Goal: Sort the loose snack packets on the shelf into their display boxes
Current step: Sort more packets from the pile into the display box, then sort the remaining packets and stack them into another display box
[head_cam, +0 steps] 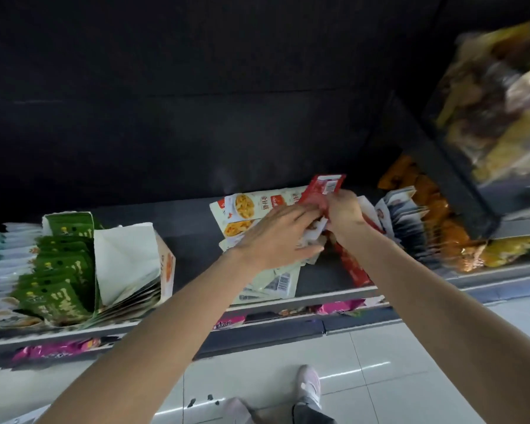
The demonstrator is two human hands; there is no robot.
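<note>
White floor tiles (380, 356) below me, glossy with light streaks. My pale shoe (310, 381) on the tiles, my grey trouser leg (311, 415) just beneath it at frame bottom. Pink packets (54, 348) on the lower ledge, more pink ones (340, 307) further right. Blurred yellow-brown bagged goods (499, 96) on the upper right rack. Dark back panel (166, 87) behind all.

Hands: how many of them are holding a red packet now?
1. The right hand pinches the red packet above the pile. The left hand rests flat on the pale packets; anything under its palm is hidden.
</note>
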